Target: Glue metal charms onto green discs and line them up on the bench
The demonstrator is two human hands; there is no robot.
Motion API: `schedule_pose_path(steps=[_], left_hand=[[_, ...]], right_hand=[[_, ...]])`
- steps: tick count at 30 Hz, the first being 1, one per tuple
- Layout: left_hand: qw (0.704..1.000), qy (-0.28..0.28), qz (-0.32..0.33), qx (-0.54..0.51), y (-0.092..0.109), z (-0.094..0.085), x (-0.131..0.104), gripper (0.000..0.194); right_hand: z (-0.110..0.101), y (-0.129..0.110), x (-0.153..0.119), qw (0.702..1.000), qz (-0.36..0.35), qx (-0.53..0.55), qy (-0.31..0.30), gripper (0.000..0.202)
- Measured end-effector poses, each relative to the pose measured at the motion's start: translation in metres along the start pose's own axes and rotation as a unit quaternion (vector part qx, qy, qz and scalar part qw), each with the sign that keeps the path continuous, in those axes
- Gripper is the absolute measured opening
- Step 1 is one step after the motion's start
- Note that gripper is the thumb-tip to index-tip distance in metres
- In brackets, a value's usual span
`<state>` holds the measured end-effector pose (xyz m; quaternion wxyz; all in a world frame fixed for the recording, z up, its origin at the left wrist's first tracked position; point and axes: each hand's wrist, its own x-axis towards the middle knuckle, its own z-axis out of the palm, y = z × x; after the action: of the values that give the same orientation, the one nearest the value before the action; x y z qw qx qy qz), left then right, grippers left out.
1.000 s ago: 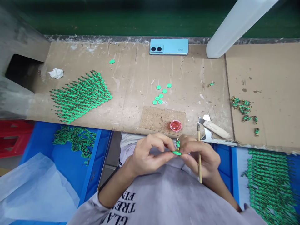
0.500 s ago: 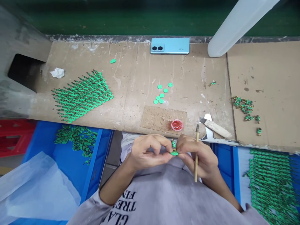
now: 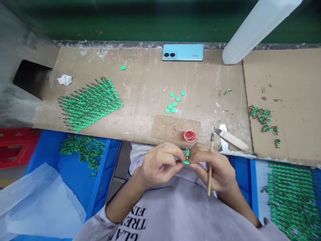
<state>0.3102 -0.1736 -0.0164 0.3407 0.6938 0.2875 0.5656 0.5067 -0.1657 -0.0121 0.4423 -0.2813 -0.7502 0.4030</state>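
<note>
Between my two hands, just off the table's front edge, stands a small green figurine [image 3: 187, 153] upright on a round green base [image 3: 186, 162]. My left hand [image 3: 162, 163] pinches the base from the left with thumb and fingertips. From the other side, the thumb and forefinger of my right hand [image 3: 213, 164] close on the figurine and its base. A thin brush [image 3: 210, 170] with a wooden handle is also tucked in my right hand, its tip pointing up. Nearest beyond the hands sits a little pink cup of red liquid [image 3: 190, 135] on a cardboard piece [image 3: 167, 129].
Loose green discs [image 3: 174, 104] lie mid-table. Rows of finished-looking green figurines [image 3: 91, 105] stand at left; unbased figurines [image 3: 260, 113] lie at right. A knife [image 3: 233, 139], a phone [image 3: 183, 53] and a white lamp tube [image 3: 258, 33] are nearby. Blue crates [image 3: 100, 177] flank me.
The figurine has turned and now stands straighter on its base between my fingers. Both hands keep their grip, and the brush stays in my right hand. The camera view has shifted slightly.
</note>
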Motion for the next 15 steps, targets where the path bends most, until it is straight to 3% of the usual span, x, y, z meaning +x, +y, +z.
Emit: schedule_pose_path(steps=[9, 15], left_hand=[[0.998, -0.027, -0.006, 0.054, 0.001, -0.007, -0.001, 0.026], [0.999, -0.021, -0.005, 0.039, 0.001, -0.011, -0.006, 0.020]], right_hand=[[-0.006, -0.001, 0.009, 0.997, -0.015, -0.061, -0.043, 0.012], [0.005, -0.001, 0.006, 0.996, -0.039, -0.072, -0.037, 0.008]])
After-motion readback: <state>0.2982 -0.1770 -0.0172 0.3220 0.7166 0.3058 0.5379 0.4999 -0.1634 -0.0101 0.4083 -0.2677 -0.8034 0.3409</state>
